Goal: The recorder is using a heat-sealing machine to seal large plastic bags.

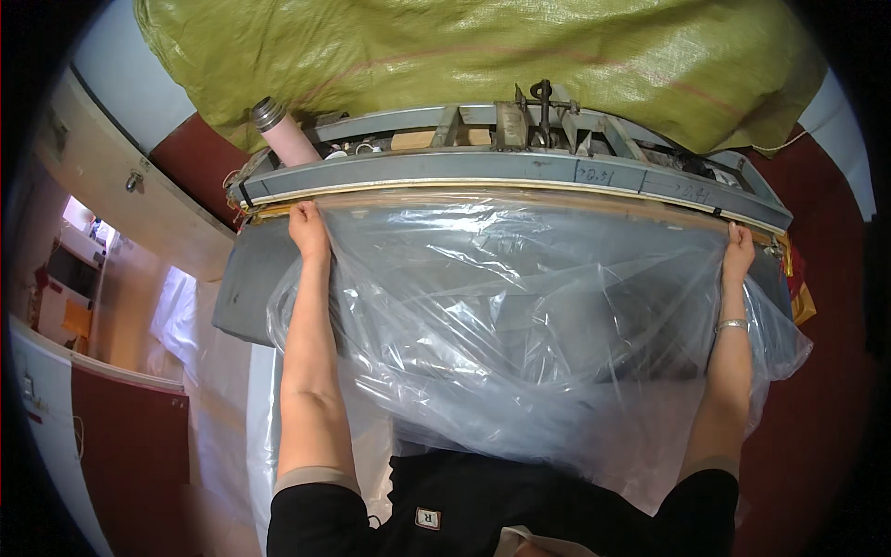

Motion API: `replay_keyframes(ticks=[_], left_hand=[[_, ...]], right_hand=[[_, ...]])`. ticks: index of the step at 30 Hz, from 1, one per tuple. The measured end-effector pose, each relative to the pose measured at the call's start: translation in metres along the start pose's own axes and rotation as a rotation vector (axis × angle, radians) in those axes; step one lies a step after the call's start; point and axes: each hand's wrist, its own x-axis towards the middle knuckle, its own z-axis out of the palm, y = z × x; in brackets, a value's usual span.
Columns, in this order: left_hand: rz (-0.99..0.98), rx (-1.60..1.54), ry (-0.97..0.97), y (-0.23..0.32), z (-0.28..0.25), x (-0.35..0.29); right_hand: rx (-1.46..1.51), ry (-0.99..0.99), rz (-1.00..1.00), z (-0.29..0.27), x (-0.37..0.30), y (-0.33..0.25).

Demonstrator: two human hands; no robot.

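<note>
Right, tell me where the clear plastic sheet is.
In the head view, the plastic sheet spans the centre, gripped by the left hand and right hand just below the metal frame.

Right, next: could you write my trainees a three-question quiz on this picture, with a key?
1. True or false: the left hand and the right hand both hold the clear plastic sheet.
2. What colour is the body of the tilted bottle? A) green B) pink C) black
3. Fill in: a bracelet is worn on the person's ____ arm.

Key: 1 true; 2 B; 3 right.
</note>
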Motion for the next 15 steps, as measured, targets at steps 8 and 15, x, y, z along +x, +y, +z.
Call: replay_keyframes(ticks=[8, 15], left_hand=[[-0.034, 0.019, 0.078, 0.011, 0.005, 0.003], [-0.177, -0.074, 0.243, 0.008, 0.009, 0.019]], right_hand=[[0.217, 0.074, 0.028, 0.006, 0.013, 0.021], [0.346, 0.12, 0.165, 0.001, 0.027, 0.013]])
